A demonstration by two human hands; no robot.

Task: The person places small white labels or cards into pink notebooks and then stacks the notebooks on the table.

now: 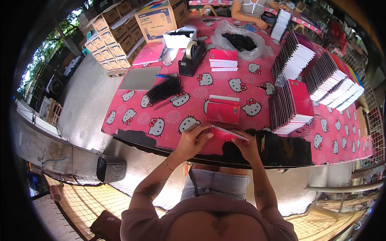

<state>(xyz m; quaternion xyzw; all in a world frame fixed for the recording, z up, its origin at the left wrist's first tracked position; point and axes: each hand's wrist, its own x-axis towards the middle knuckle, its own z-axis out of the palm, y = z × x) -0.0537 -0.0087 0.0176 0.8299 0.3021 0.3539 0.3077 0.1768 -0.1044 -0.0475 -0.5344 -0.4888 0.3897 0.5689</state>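
Observation:
Close to the table's near edge, both my hands hold a small red notebook tilted up on its side. My left hand grips its left end, thumb and fingers pinching near the edge. At the other end my right hand is closed on the notebook's corner. Just beyond lie red notebooks in a low pile. Farther back is another small stack of red notebooks. A heap of black spiral binding coils lies left of them, one loose coil beside it.
Tall stacks of spiral notebooks stand on the right. A black tape dispenser, a grey board and a plastic bag with black contents sit farther back. Cartons rise at the back left. Across the table, another person holds a notebook.

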